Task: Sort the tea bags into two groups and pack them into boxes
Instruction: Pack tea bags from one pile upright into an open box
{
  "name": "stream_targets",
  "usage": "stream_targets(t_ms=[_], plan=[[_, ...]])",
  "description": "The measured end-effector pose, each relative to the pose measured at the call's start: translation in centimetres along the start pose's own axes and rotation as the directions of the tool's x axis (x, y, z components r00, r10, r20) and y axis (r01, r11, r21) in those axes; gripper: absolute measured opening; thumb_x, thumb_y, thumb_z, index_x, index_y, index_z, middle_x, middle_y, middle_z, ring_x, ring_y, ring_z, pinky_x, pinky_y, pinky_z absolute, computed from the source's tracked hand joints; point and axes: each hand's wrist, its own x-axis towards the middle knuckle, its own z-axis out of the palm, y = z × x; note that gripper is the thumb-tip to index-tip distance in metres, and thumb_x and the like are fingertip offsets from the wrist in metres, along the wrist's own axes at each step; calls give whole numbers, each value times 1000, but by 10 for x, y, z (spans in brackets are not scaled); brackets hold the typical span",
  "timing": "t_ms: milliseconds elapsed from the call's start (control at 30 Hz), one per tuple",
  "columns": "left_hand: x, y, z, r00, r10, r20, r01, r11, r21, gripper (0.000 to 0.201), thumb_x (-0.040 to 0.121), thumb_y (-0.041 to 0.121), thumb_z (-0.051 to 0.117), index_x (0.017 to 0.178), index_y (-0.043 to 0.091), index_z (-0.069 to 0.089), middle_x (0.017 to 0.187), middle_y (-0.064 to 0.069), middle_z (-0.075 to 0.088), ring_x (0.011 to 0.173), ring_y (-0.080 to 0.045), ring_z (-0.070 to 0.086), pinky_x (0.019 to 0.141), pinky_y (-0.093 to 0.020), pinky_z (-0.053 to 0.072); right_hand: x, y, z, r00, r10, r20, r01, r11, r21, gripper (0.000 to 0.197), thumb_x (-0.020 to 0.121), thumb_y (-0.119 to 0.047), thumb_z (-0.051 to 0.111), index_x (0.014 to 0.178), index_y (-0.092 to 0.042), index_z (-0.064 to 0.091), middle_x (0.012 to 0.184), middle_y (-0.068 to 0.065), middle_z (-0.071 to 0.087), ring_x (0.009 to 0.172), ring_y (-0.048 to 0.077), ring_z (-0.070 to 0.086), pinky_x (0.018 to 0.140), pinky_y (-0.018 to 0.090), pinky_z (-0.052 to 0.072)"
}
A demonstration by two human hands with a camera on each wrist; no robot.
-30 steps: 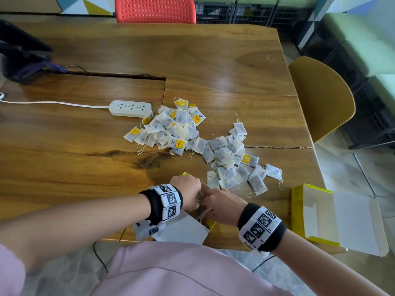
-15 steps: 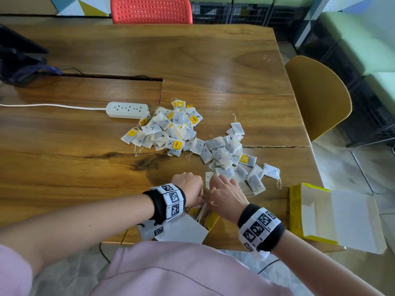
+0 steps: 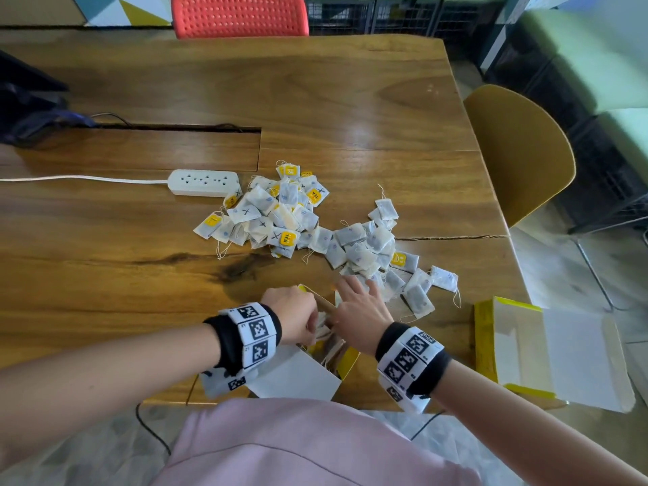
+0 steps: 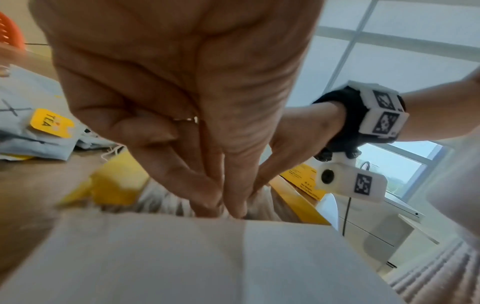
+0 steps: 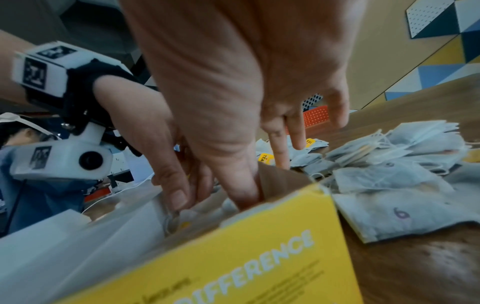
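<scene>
At the near desk edge, the left hand (image 3: 294, 315) pinches white paper tea bags (image 4: 166, 200) down into the open yellow cardboard box (image 5: 262, 242), while the right hand (image 3: 361, 312), fingers relaxed and spread, reaches toward the loose pile (image 3: 378, 254), likely to pick a matching bag next.

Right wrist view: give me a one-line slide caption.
Both hands, left hand and right hand, reach into the open yellow box, loose tea bags piled beside it on the wooden table.

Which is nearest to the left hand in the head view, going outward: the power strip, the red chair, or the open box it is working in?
From the left hand:
1. Open box, right under the hand.
2. Power strip, farther up the table, slightly left.
3. Red chair, beyond the table's far edge.
</scene>
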Motion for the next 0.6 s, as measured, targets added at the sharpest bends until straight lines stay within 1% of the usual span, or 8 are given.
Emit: stream_targets(t_ms=[100,233,333,400,467,500,567,600], plan=[[3,8,7,999,4,-35,-3,1000,23,20,82,47,68,90,29,72,94,9,68,91,-14,63,68,-26,46,8,-1,2,998,38,55,-37,999,-34,27,88,-29,60,110,-16,68,145,9,31,139,29,14,111,59,11],[8,12,6,997,-19,-80,22,999,35,28,84,52,62,93,27,71,97,1,66,93,-20,63,66,-27,42,14,1,5,997,47,67,-46,999,-18,29,88,-26,58,113,-15,67,147,8,31,141,28,12,113,59,7],[11,8,5,996,-57,-74,57,998,-5,34,82,60,60,89,28,71,97,2,66,89,-21,64,65,-26,43,14,4,4,998,37,49,-38,999,26,25,88,-31,59,107,-19,71,147,5,31,142,27,11,112,60,2],[13,8,5,994,-80,-79,78,997,-29,32,82,59,61,87,28,71,95,3,67,87,-20,63,63,-27,41,12,6,5,1000,23,10,-23,998,55,20,86,-32,63,101,-24,74,147,2,34,142,26,12,112,61,-1],[14,10,5,991,-94,-98,90,995,-51,29,83,56,61,84,28,69,92,3,67,85,-20,63,62,-27,40,9,7,5,998,-2,-61,5,999,48,16,79,-30,71,93,-26,76,143,1,42,141,27,20,111,63,-1],[14,11,3,989,-101,-105,95,993,-66,28,84,54,61,81,28,68,89,5,67,84,-19,63,62,-27,40,7,7,5,995,-20,-103,23,999,25,15,71,-30,77,85,-26,77,136,3,49,138,29,30,109,65,2],[15,14,1,989,-112,-100,102,990,-98,25,84,50,63,77,27,69,82,8,67,83,-18,64,62,-26,41,1,6,4,983,-81,-165,77,997,-28,19,54,-34,86,68,-27,75,119,5,62,125,31,49,103,68,13],[16,15,0,989,-115,-92,104,988,-112,24,84,48,64,77,26,70,79,9,66,82,-18,65,63,-26,42,-1,6,4,973,-117,-201,109,993,-48,22,49,-36,88,62,-27,74,113,6,64,119,31,55,101,69,18]])
